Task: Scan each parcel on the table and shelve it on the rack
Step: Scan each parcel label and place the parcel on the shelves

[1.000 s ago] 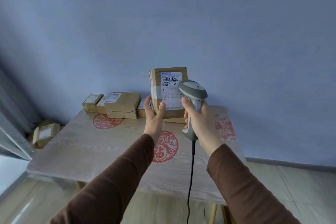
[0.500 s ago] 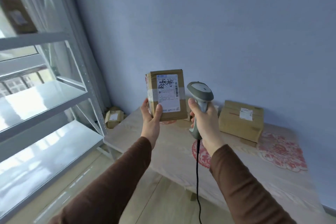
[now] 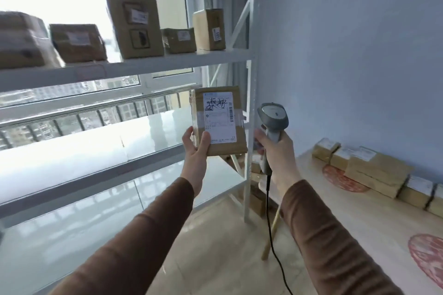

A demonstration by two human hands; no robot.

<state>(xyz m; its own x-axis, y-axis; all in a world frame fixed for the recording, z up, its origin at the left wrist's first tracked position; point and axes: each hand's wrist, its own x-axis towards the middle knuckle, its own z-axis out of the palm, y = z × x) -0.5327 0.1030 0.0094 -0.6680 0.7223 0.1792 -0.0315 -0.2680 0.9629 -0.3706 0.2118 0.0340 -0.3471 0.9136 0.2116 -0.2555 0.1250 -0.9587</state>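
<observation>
The parcel (image 3: 219,121) sits dead centre of the frame, held upright with its white label facing the camera, in front of the rack's right-hand post. It's a small taped cardboard box, so I'd guess light and stiff. The tape bands look a bit slick, so bare cardboard at the bottom edge is probably the best place to hold. The left hand (image 3: 197,148) has it exactly there, thumb across the front lower corner and fingers wrapped behind.

Just right of it, the right hand (image 3: 275,148) is curled tight round the grey scanner (image 3: 272,124), cable dangling down.

The rack (image 3: 129,67) fills the left side, with five boxes already on the top shelf (image 3: 167,61). More parcels wait on the table (image 3: 335,211) at lower right.
</observation>
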